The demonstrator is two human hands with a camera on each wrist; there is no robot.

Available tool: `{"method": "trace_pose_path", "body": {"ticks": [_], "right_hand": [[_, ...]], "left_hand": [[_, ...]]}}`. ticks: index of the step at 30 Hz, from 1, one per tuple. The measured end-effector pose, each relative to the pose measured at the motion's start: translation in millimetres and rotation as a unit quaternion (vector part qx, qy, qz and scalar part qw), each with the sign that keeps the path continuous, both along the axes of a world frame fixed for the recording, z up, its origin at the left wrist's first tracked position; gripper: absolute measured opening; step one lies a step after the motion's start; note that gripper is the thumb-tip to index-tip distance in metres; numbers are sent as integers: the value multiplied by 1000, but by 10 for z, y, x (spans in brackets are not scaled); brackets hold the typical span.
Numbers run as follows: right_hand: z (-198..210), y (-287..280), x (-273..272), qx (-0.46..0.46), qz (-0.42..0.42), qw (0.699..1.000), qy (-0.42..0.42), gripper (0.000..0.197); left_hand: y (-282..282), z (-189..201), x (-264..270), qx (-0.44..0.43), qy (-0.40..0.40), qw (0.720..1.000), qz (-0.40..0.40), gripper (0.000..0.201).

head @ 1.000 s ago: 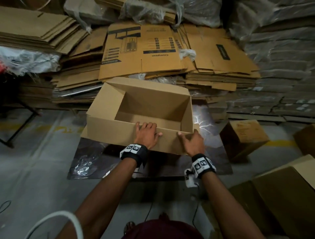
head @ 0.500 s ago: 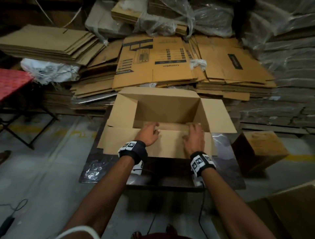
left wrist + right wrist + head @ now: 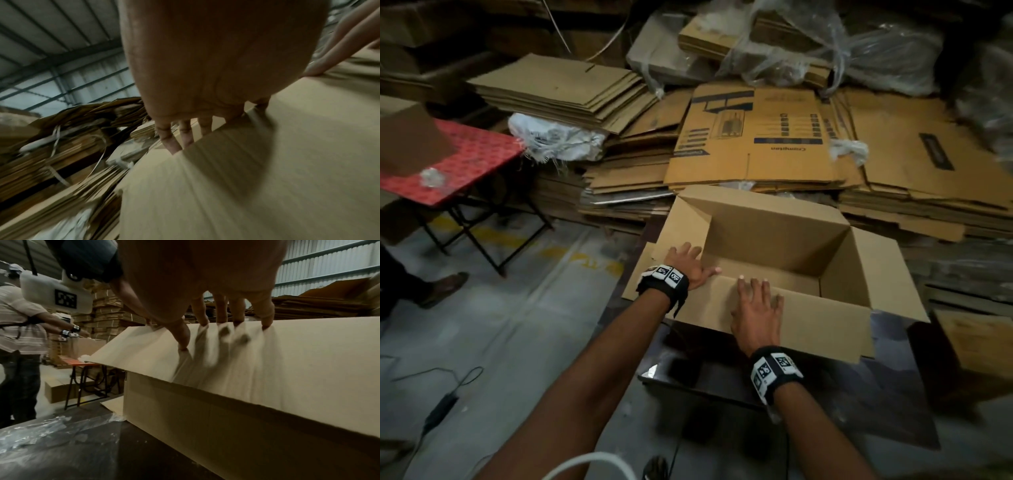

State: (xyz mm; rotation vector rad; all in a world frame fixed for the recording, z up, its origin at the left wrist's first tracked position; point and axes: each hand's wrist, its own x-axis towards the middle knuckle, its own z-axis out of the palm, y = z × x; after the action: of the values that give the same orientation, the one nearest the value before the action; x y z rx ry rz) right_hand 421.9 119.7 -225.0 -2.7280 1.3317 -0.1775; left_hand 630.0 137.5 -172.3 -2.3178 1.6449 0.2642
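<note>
1. The box [image 3: 774, 236] stands upright on the dark counter [image 3: 859, 411], just in front of the heaps of flat cartons [image 3: 750, 137]. It is squared up with its top open, and I can see nothing inside.
2. The left hand [image 3: 686, 262] lies flat on the left flap [image 3: 681, 219], its fingers [image 3: 168, 141] straight and slightly spread, with the tips near the flap's edge.
3. The right hand [image 3: 755, 308] bears palm-down on the near flap [image 3: 825, 318] with its fingers [image 3: 267, 313] spread. The wrist view shows mostly the tips touching, and nothing is pinched.
4. Done, I'd say: the box is formed and its floor looks closed. The flaps are back from the opening, and the right flap [image 3: 887, 274] already splays outward.
5. Left, by my guess: creasing these two flaps down, then filling and closing the box. I can see no tape on it anywhere.
</note>
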Motion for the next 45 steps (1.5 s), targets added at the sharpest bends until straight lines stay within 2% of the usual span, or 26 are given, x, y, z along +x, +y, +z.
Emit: {"method": "trace_pose_path", "body": {"ticks": [3,6,8,10,12,14,16,18,19,21,23,24,26,29,30,32,34,36,39,41,43,45], "right_hand": [[-20,7,8,-4,-16,1000,-4,83],[-49,58,59,-10,-33,999,-16,84],[-70,122,96,-12,-48,999,-20,88],[-98,187,130,-8,-65,998,-19,96],[-130,231,160,-9,-77,997,-25,100],[-158,270,185,-12,-88,995,-41,100],[-167,288,209,-7,-94,994,-49,103],[-145,279,221,8,-97,995,-37,109],[-132,267,217,17,-98,995,-26,114],[-93,263,196,28,-90,996,2,130],[-55,290,175,43,-86,995,35,150],[-52,305,168,49,-87,994,50,158],[-55,316,165,49,-87,993,69,164],[-70,266,165,30,-77,993,85,151],[-71,260,160,19,-71,993,88,145],[-98,255,143,-6,-65,994,83,140],[-108,284,112,-15,-56,995,79,145],[-49,324,43,-34,-38,997,59,139],[173,327,-118,-136,-14,988,-76,112],[328,258,-209,-218,-22,964,-152,88],[475,102,-239,-288,-65,938,-181,70],[553,-145,-252,-318,-124,918,-202,63]], "left_hand": [[67,94,77,-29,-33,997,-67,71],[255,286,204,-167,-35,978,-123,45],[437,390,353,-302,-8,947,-111,48],[640,412,570,-396,-2,917,-48,55],[833,304,817,-375,6,926,49,70],[982,75,1009,-283,68,947,134,93],[1063,-174,1066,-195,152,955,166,113],[1061,-380,973,-151,225,948,166,123],[1039,-458,881,-150,269,935,175,122],[968,-597,685,-183,374,887,201,109],[887,-736,566,-219,436,846,217,94],[849,-793,566,-222,441,842,216,88],[787,-836,654,-200,409,867,201,83],[781,-733,806,-168,290,924,182,88],[819,-646,806,-186,262,931,175,92],[911,-488,706,-263,230,926,141,91],[1034,-347,494,-368,214,902,67,78],[1159,-245,233,-461,224,858,-30,61],[1339,-257,-153,-551,181,792,-193,47],[1401,-317,-362,-560,135,779,-249,46],[1328,-397,-481,-522,156,809,-219,44],[1116,-465,-482,-470,211,850,-106,46]]}}
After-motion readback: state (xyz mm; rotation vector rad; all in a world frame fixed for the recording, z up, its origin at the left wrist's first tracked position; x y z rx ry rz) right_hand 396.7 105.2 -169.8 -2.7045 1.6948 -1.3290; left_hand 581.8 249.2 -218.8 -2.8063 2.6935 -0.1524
